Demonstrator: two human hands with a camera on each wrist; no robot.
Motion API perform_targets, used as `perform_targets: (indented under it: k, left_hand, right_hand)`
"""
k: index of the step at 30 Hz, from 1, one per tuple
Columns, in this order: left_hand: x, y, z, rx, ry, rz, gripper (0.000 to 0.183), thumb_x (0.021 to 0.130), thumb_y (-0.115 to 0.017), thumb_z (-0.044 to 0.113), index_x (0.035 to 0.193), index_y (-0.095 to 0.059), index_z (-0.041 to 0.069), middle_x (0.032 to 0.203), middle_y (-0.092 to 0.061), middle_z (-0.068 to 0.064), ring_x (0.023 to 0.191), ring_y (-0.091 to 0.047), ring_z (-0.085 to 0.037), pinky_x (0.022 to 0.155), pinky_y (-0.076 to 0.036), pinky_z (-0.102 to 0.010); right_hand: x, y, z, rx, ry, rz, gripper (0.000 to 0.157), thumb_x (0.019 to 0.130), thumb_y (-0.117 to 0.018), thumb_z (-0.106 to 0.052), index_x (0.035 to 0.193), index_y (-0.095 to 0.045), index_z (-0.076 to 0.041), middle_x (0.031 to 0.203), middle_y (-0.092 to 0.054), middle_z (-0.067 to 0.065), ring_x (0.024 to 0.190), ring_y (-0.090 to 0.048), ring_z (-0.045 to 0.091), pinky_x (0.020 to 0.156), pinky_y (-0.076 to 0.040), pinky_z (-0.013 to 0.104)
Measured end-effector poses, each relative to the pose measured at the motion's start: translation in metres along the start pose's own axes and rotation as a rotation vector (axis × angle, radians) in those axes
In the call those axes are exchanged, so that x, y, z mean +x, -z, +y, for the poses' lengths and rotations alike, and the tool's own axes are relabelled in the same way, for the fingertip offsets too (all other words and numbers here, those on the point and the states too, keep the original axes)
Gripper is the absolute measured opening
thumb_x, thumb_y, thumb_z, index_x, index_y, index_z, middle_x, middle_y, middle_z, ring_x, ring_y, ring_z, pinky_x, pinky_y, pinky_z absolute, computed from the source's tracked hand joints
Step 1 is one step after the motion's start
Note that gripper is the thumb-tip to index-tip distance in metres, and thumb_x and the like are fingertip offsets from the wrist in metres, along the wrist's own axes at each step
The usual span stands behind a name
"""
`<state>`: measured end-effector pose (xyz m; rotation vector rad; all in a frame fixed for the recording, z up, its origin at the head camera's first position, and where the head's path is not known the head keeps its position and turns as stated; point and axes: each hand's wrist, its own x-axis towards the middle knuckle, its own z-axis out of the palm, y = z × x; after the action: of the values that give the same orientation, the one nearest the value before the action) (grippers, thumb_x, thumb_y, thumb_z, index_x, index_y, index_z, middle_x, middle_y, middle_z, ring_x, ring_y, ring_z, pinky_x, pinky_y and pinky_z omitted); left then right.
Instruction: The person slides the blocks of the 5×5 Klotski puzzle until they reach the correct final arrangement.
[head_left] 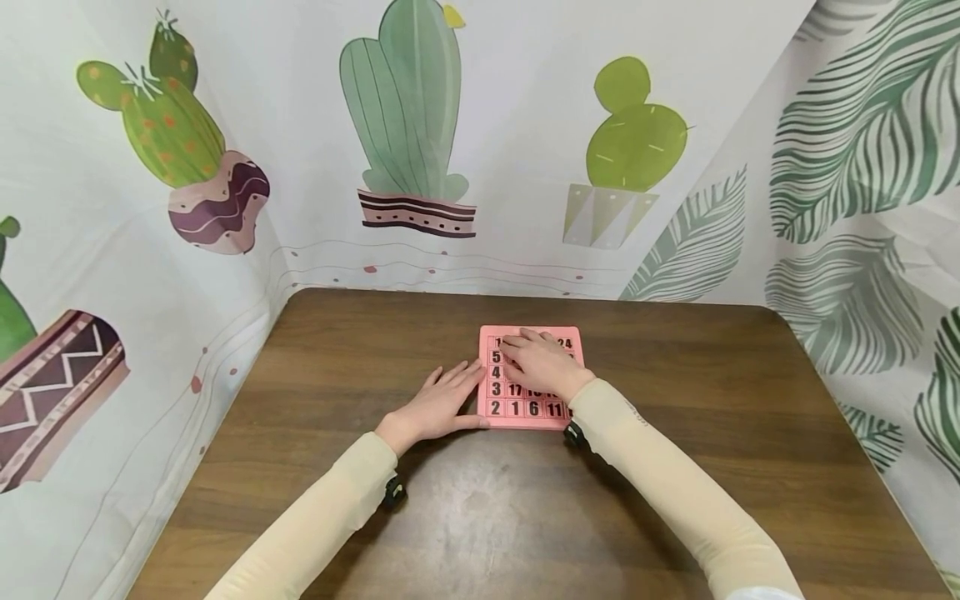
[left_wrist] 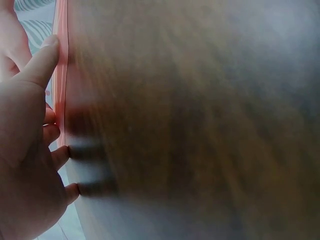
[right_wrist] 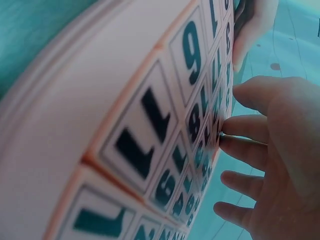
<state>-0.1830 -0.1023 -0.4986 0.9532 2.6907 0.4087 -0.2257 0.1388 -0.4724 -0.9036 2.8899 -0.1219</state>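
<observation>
A pink sliding number puzzle point(head_left: 494, 422) lies flat on the wooden table, its square tiles printed with black numbers. Against its left edge rests my left hand point(head_left: 435, 406), fingers extended and thumb at the near left corner. In the left wrist view, the left thumb point(left_wrist: 44, 62) touches the pink side of the frame. My right hand point(head_left: 545, 365) lies over the upper middle tiles and hides several of them. Seen from the right wrist, its fingers point(right_wrist: 245, 145) reach out to the tile faces, with the 11 tile point(right_wrist: 142, 132) close to the camera.
The brown wooden table point(head_left: 360, 350) extends around the puzzle on all sides. Behind it and at both sides hangs a white cloth point(head_left: 517, 167) printed with cacti and leaves. Both forearms wear cream sleeves point(head_left: 660, 475), with a dark wrist device point(head_left: 394, 492) under the left one.
</observation>
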Motion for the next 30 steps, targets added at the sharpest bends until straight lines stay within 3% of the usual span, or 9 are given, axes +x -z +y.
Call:
perform_targets:
  k: [20,30]
  left_hand:
    - [0.001,-0.002,-0.001,-0.004,0.015,-0.007,0.093,0.098,-0.059,0.064,0.167,-0.023,0.013,0.174,-0.017,-0.003,0.160,-0.015,-0.026,0.126,-0.011,-0.060]
    - [0.002,-0.003,-0.003,0.007,0.005,-0.012,0.092,0.099,-0.058,0.064,0.168,-0.022,0.013,0.174,-0.017,-0.004,0.161,-0.014,-0.026,0.126,-0.011,-0.061]
  right_hand:
    - [-0.019,0.001,0.012,0.020,-0.029,0.031,0.049,0.108,-0.054,-0.032,0.150,-0.057,-0.006,0.156,-0.052,0.013,0.147,-0.042,0.041,0.116,-0.035,0.062]
    - [-0.028,0.001,-0.003,0.014,0.110,0.016,0.048,0.107,-0.057,-0.031,0.150,-0.058,-0.009,0.155,-0.054,0.010,0.147,-0.044,0.035,0.120,-0.030,0.060]
